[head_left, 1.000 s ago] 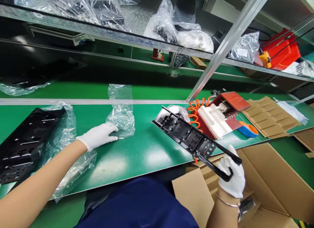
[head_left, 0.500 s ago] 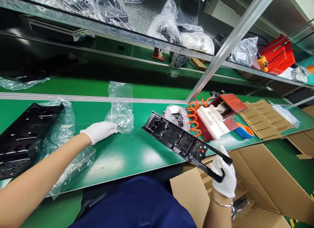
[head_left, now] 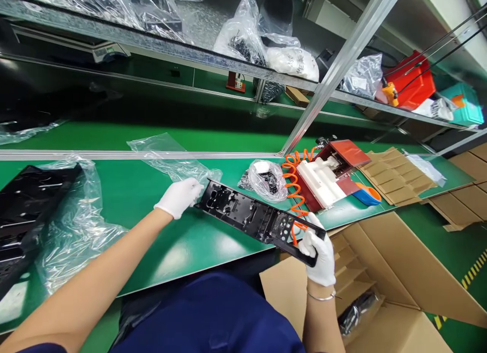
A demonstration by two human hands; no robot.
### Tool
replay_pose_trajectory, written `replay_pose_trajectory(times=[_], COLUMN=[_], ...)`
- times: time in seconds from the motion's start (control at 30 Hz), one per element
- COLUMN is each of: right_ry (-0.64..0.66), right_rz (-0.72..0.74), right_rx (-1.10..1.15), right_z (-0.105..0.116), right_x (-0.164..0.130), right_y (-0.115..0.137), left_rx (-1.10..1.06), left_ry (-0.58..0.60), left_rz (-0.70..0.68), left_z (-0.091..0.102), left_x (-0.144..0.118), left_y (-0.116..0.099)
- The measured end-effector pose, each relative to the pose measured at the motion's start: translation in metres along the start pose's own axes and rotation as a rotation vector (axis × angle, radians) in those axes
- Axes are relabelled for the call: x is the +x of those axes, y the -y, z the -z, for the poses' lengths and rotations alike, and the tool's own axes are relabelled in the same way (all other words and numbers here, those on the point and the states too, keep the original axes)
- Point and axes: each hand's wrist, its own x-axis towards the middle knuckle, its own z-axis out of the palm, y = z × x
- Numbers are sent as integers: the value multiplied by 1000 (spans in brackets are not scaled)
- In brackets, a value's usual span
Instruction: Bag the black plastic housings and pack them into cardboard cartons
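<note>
Black stack left of long black panel [head_left: 254,219]: cut off by frame edge, half veiled by plastic. Contents of cardboard box [head_left: 384,287] below panel: hard to make out.

Right hand [head_left: 318,251]: gloved, clenched round panel's near end, above box edge. Left hand [head_left: 179,196]: gloved, fingers curled, pinching clear bag [head_left: 167,159] at panel's far end; grip detail partly hidden.

Panel: low over green table [head_left: 213,241], far end at bag mouth.

Versus half second ago: panel lowered, swung left toward bag; bag flattened, pulled toward panel.
</note>
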Motion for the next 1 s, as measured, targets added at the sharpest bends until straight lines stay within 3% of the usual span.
replay_pose_trajectory(times=[0.13,0.23,0.33,0.47,0.7,0.9,1.0], right_ry=[-6,-47,-83,-79,-134,-110,-137], right_rz=[-59,-70,-81,-145,-144,-152,-113], right_rx=[5,13,34,57,100,71,82], right_z=[4,8,8,-3,-20,-15,-12], right_x=[3,6,7,5,3,5,7], right_y=[-4,-7,-11,-15,-26,-25,-23], left_rx=[136,329,382,256,357,314,301], left_ry=[-181,-70,29,-32,-65,-220,-184], left_rz=[-34,-144,-212,-255,-135,-135,-130], left_z=[-5,-11,-13,-11,-10,12,17], left_x=[-11,-19,-23,-23,-27,-18,-13], left_y=[-17,-23,-23,-29,-44,-32,-24])
